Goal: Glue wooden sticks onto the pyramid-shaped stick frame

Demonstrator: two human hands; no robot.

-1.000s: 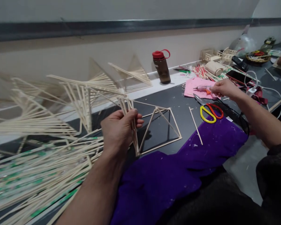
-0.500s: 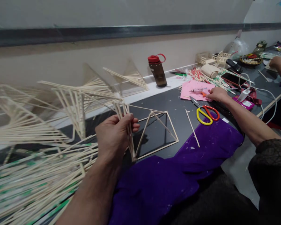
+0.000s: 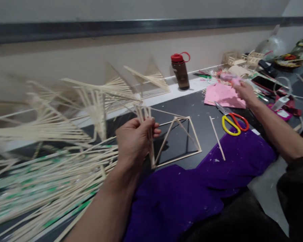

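Note:
My left hand [image 3: 137,136] is closed around the upright thin sticks at one end of a wooden stick frame [image 3: 178,159]. The frame's far end rests on the dark table. My right hand [image 3: 245,92] grips a pink hot glue gun [image 3: 228,78], blurred, above a pink sheet [image 3: 221,95]. Scissors [image 3: 233,133] with one yellow and one red handle lie below that sheet, partly on a purple cloth [image 3: 179,201]. Between the frame and the scissors lies a loose stick [image 3: 217,139] with a short piece at its top.
Many loose sticks [image 3: 73,183] spread at the left front. Twisted stick models [image 3: 98,92] stand behind them along the wall. A dark bottle [image 3: 181,76] with a red lid stands at the back. To the right are a phone [image 3: 264,84] and a white cable [image 3: 290,89].
My right hand has lifted the glue gun off the pink sheet, up and back. My left hand keeps its hold on the frame. The view has turned slightly left.

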